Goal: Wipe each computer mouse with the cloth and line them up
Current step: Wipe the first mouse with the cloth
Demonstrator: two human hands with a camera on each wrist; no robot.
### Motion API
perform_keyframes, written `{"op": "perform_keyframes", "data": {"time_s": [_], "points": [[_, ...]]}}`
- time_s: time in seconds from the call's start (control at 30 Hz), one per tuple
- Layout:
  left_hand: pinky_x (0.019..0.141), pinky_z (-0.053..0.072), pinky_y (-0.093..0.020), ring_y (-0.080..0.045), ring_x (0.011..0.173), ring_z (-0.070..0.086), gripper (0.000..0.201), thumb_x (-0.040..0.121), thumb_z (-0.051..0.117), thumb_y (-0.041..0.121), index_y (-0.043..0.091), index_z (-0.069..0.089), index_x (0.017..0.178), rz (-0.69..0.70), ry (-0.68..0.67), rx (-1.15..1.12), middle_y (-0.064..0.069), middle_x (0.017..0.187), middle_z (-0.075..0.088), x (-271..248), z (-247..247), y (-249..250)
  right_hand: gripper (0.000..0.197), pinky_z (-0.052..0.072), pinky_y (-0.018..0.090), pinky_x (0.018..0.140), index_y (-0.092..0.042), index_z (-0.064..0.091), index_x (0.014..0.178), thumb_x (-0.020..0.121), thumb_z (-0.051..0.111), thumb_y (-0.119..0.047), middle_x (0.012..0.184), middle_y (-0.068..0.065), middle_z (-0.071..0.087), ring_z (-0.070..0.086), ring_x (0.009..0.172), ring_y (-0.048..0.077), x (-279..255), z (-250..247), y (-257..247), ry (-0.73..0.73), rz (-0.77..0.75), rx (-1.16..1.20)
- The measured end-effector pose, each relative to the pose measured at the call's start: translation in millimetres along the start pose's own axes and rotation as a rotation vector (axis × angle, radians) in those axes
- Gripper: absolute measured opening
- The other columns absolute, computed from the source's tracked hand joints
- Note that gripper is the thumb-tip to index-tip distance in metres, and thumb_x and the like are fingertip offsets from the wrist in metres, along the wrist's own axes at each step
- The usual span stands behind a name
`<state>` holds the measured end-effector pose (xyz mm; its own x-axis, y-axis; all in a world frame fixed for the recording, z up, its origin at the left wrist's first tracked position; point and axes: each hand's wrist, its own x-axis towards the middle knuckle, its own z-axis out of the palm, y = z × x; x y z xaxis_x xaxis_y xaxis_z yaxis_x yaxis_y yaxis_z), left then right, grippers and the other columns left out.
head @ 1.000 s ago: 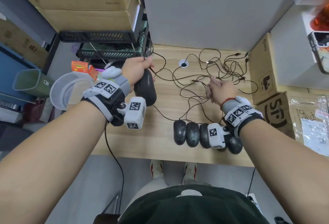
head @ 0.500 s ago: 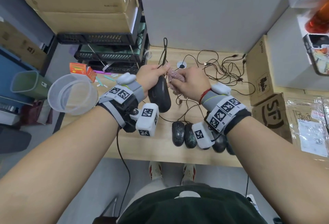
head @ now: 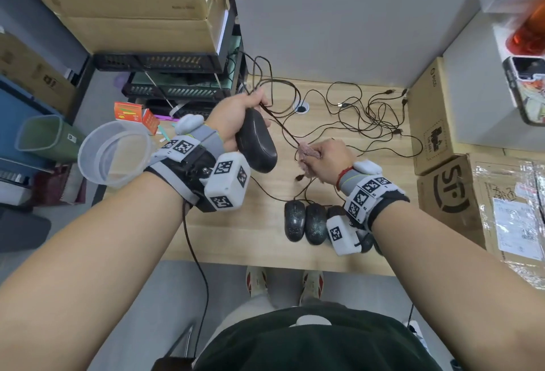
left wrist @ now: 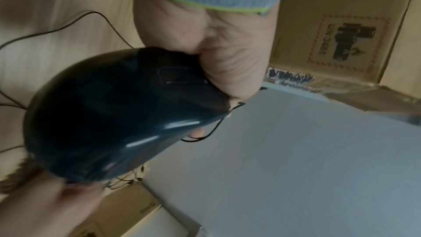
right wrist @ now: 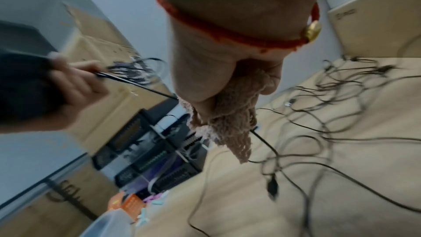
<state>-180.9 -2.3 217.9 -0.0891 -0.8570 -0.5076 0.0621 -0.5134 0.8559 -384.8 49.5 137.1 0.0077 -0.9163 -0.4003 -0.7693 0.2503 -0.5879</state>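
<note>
My left hand (head: 236, 117) grips a black wired mouse (head: 256, 143) above the wooden desk (head: 236, 223); the left wrist view shows its glossy shell (left wrist: 109, 114) in my palm. My right hand (head: 327, 161) holds a pinkish cloth (head: 306, 152) folded round that mouse's cable (head: 280, 126), some way down from the mouse. The right wrist view shows the cloth (right wrist: 230, 120) bunched in my fingers with the cable running through it. Several black mice (head: 305, 221) lie side by side near the desk's front edge, partly hidden by my right wrist.
Tangled cables (head: 368, 117) spread over the back of the desk. Cardboard boxes (head: 442, 182) stand at the right. A clear plastic tub (head: 115, 152), a green bin (head: 44, 137) and black racks (head: 177, 87) under stacked boxes are at the left.
My right hand took the cloth to the mouse's front, then slid down along the cable toward me. The left hand lifted the mouse and tilted it.
</note>
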Motion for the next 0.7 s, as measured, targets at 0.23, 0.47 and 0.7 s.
{"op": "perform_keyframes", "data": {"time_s": [0.23,0.47,0.7], "points": [[0.055,0.051,-0.026,-0.016,0.048,0.063,0.03,0.103,0.055,0.034,0.016,0.056,0.079,0.093,0.067,0.119,0.003,0.055,0.053,6,-22,16,0.034,0.043,0.019,0.048,-0.018,0.062,0.065,0.094,0.053,-0.033,0.047,-0.003,0.064,0.066,0.049,0.013,2,-4,50,0.107,0.315,0.231],[0.059,0.06,-0.036,-0.021,0.049,0.067,0.027,0.097,0.066,0.031,0.011,0.068,0.079,0.056,0.032,0.386,-0.003,0.052,0.06,9,0,-31,0.033,0.056,0.035,0.058,-0.012,0.062,0.066,0.095,0.054,-0.026,0.049,0.001,0.06,0.065,0.047,0.016,10,-24,-12,0.146,0.033,0.51],[0.056,0.056,-0.032,-0.028,0.058,0.069,0.044,0.097,0.064,0.043,0.0,0.07,0.098,-0.007,-0.003,0.26,-0.009,0.06,0.067,6,18,-34,0.034,0.057,0.034,0.059,-0.02,0.063,0.066,0.088,0.054,-0.044,0.051,-0.009,0.066,0.067,0.051,0.009,11,-15,-46,0.185,-0.209,0.073]]}}
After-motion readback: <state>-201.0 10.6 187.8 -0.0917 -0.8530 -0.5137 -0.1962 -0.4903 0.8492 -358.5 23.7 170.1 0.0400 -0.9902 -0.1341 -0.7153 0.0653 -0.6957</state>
